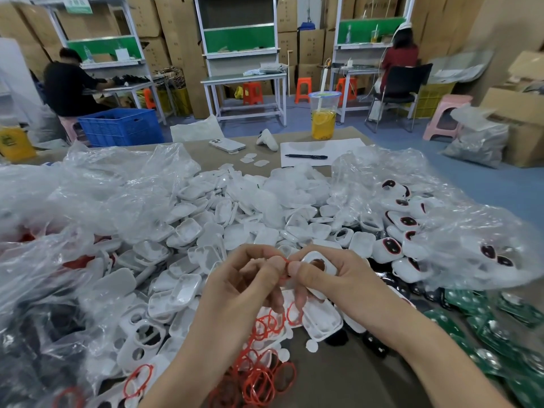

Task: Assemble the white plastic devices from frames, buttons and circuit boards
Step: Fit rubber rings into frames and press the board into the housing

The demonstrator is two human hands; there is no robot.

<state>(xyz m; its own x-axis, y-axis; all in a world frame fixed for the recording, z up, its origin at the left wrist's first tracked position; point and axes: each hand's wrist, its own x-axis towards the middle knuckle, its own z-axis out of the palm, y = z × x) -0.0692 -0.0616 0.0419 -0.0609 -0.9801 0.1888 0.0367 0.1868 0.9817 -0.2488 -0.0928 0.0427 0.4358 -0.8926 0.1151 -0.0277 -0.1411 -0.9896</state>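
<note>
Step, I judge: fitting red ring (285,261) to frame (329,267) | left hand (244,279) fingers pinch ring beside frame; right hand (338,282) fingers grip frame | next, likely: seat ring round frame's opening.

Assembly workshop: cardboard cartons (173,39) are standing stacked along the walls, workers (69,83) are sitting at benches (244,79), white plastic shells (206,219) are lying heaped on the worktop (321,375).
</note>
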